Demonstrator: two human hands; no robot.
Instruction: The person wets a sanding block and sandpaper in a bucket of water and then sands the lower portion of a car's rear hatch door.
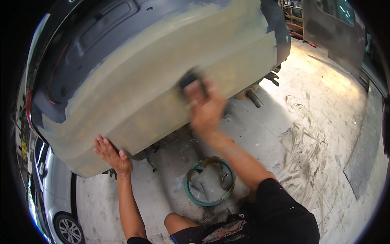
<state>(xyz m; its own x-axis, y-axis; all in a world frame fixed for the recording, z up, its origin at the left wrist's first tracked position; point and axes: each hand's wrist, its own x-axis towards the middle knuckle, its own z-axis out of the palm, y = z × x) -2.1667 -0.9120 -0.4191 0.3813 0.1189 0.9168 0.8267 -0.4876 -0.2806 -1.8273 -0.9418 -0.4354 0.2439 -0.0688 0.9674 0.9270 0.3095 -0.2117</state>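
My right hand (206,106) grips a black sanding block (191,81), blurred by motion, against the lower middle of a car's rear panel (150,81). Beige filler covers much of that panel, with dark grey showing around its edges. Lower left, my left hand (113,156) rests on the panel's bottom edge, its fingers stretched out and nothing in them. On the floor below stands a round green basin (187,189) of murky grey liquid, with a few curved and dark pieces inside that I cannot make out fully.
An exhaust pipe (254,99) sticks out beneath the panel. Dark smears mark the pale tiled floor (268,126). At the left is a silver car (60,189); a grey mat (361,150) lies at the right. A dull grey door panel (331,30) stands upper right.
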